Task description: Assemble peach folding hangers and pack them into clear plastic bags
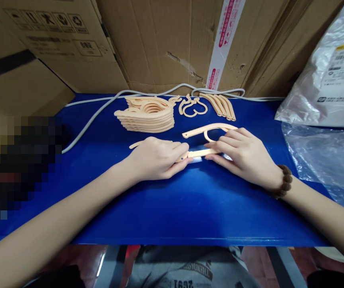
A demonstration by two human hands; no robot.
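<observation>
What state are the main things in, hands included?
Left hand: gripping peach piece
Right hand: pinching peach strip
Curved piece: partly hidden behind right hand
Peach stack: layered
Hooks: lying loose
Short strips: side by side
Cable: loosely looped
Cardboard box: taped
Plastic bag: labelled

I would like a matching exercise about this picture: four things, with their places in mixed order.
1. Straight beige strip
2. Brown bracelet
3. Stack of beige pieces
4. Labelled plastic bag

A. Behind the left hand
B. At the picture's far right
C. On the right hand's wrist
D. Between the two hands

Pairs: 1-D, 2-C, 3-A, 4-B
</observation>
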